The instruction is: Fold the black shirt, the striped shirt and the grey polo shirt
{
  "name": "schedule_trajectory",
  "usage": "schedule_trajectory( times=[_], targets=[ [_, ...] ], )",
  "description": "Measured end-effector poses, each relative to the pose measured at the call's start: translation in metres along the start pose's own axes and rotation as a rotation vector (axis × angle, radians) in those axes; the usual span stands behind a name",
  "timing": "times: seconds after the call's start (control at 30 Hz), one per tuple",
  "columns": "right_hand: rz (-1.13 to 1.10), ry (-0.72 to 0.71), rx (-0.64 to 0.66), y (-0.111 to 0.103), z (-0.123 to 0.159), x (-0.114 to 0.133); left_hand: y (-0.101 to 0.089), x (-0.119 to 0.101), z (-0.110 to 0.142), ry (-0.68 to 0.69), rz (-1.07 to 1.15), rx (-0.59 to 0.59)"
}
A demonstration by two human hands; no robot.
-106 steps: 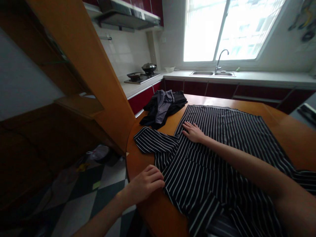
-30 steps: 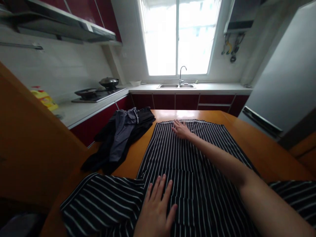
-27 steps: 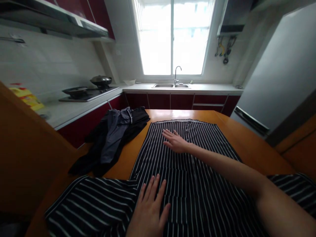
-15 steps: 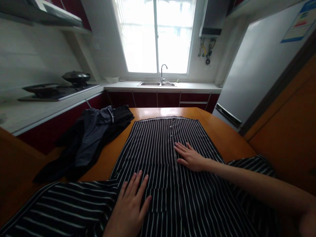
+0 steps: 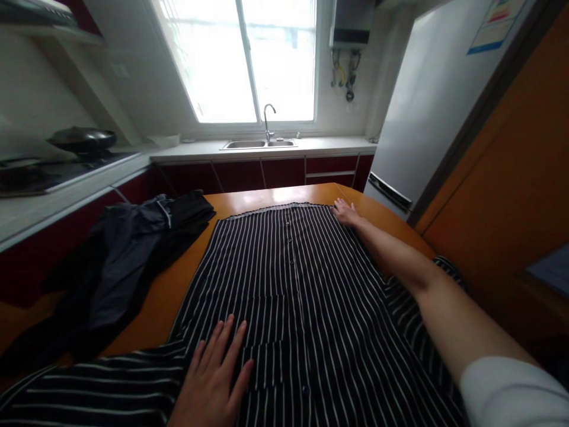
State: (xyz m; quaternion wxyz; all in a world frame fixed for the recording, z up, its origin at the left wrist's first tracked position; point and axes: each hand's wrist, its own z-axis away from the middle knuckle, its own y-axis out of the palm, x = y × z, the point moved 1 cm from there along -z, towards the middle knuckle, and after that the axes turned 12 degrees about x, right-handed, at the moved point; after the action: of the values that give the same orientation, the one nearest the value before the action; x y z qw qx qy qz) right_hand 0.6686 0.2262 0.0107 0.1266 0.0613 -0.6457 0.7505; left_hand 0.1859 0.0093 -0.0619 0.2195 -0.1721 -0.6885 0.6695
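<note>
A black shirt with white stripes lies spread front side up, its hem toward the window and its buttons running down the middle. My left hand rests flat on the shirt beside the chest pocket, fingers spread. Out at the far right corner of the hem, my right hand touches the cloth with its fingers stretched out, and the arm reaches along the shirt's right side. One sleeve extends to the lower left; the other is partly hidden behind my right forearm.
Beneath the shirt is an orange wooden table. Dark trousers lie heaped on its left side. Beyond stand a counter with a sink, a stove with a lidded pan, and a silver refrigerator at the right.
My right hand has slid from the middle of the shirt out to the hem's far right corner. My left hand stays on the shirt. The view has turned right and tilted slightly.
</note>
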Motion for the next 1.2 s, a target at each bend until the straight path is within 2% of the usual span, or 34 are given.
schedule_trajectory(
  times=[0.07, 0.13, 0.23, 0.3, 0.37, 0.43, 0.6, 0.67, 0.77, 0.87, 0.93, 1.0, 1.1, 1.2],
  targets=[
    [0.012, -0.059, -0.007, 0.009, 0.018, 0.021, 0.000, 0.000, 0.001, 0.007, 0.004, -0.005],
    [0.032, -0.177, 0.013, 0.026, 0.054, 0.049, 0.000, 0.000, 0.001, 0.010, 0.015, -0.011],
    [0.027, -0.537, 0.062, 0.056, 0.134, 0.090, -0.001, -0.001, 0.000, 0.007, 0.037, -0.010],
    [-0.002, -0.623, 0.117, 0.074, 0.187, 0.106, -0.001, -0.002, -0.001, -0.002, 0.055, -0.005],
    [-0.034, -0.582, 0.143, 0.088, 0.229, 0.108, -0.003, -0.003, -0.001, -0.005, 0.071, 0.002],
    [-0.038, -0.505, 0.135, 0.099, 0.254, 0.097, -0.003, -0.003, -0.002, -0.002, 0.076, 0.003],
    [0.007, -0.223, -0.030, 0.110, 0.277, 0.048, -0.006, -0.005, -0.006, -0.008, 0.073, -0.005],
    [0.002, -0.116, -0.121, 0.111, 0.287, 0.041, -0.008, -0.005, -0.008, -0.016, 0.076, 0.006],
    [-0.024, -0.139, -0.143, 0.116, 0.313, 0.058, -0.013, -0.007, -0.009, -0.008, 0.080, 0.017],
    [-0.058, -0.287, -0.024, 0.125, 0.343, 0.086, -0.017, -0.009, -0.009, 0.003, 0.087, 0.018],
    [-0.066, -0.313, 0.025, 0.131, 0.358, 0.091, -0.020, -0.010, -0.010, 0.002, 0.095, 0.027],
    [-0.060, -0.235, 0.002, 0.135, 0.369, 0.081, -0.022, -0.012, -0.011, -0.005, 0.103, 0.043],
    [-0.049, -0.055, -0.105, 0.135, 0.378, 0.053, -0.026, -0.015, -0.013, -0.018, 0.114, 0.066],
    [-0.055, -0.009, -0.181, 0.132, 0.385, 0.045, -0.037, -0.021, -0.011, -0.031, 0.139, 0.066]
  ],
)
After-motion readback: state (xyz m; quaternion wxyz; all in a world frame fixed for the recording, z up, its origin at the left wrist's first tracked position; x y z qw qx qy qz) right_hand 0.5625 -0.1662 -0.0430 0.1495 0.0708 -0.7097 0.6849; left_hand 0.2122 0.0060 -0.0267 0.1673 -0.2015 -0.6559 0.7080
